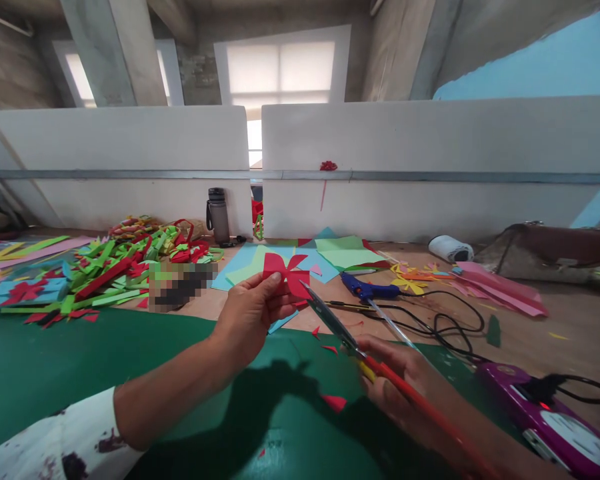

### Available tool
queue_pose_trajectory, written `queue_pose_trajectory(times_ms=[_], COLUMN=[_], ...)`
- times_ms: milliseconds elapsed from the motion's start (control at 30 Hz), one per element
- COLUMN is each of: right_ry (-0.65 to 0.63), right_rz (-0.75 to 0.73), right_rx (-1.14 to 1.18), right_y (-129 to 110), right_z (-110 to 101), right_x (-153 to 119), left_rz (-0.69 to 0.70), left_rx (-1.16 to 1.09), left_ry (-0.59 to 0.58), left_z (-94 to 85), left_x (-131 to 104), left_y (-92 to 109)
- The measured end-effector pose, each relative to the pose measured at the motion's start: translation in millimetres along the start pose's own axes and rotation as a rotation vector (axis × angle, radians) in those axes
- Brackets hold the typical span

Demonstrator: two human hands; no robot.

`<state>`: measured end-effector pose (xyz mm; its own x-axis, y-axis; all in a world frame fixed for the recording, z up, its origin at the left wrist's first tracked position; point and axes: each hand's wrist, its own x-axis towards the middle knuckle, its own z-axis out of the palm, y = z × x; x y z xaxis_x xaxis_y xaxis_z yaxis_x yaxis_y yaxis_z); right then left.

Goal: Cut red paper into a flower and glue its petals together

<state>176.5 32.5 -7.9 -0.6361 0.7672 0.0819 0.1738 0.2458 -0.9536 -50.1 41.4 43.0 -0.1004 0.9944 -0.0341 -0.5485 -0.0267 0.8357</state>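
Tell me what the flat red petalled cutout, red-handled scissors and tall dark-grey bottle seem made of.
Cutout: matte paper or thin card, given its crisp edges. Scissors: grey metal blades, given their sheen; smooth red handles, probably plastic. Bottle: probably smoky plastic, its body looking slightly translucent.

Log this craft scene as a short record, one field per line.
Left hand: left hand pinching red paper cut into petal shapes
Right hand: right hand gripping scissors, tips at the paper's lower right edge
Near surface: green mat with red scraps
Left side: heap of green and red strips
Back: dark bottle, upright; coloured sheets
Right side: blue glue gun, purple power strip, bag
Unclear: pixelated patch on the left
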Motion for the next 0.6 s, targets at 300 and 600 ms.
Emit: queue_pose_trajectory(times_ms=[300, 600], right_ry=[-0.031, -0.010], right_rz=[0.004, 0.039], right_rx=[0.020, -0.040], right_y=[-6, -20], right_z=[1, 3], right_x=[-2, -1], left_rz=[0.024, 0.033], left_rx=[0.013, 0.008], left_ry=[0.037, 0.022], left_z=[4.0, 3.1], left_x=[-1, -1], left_y=[-1, -2])
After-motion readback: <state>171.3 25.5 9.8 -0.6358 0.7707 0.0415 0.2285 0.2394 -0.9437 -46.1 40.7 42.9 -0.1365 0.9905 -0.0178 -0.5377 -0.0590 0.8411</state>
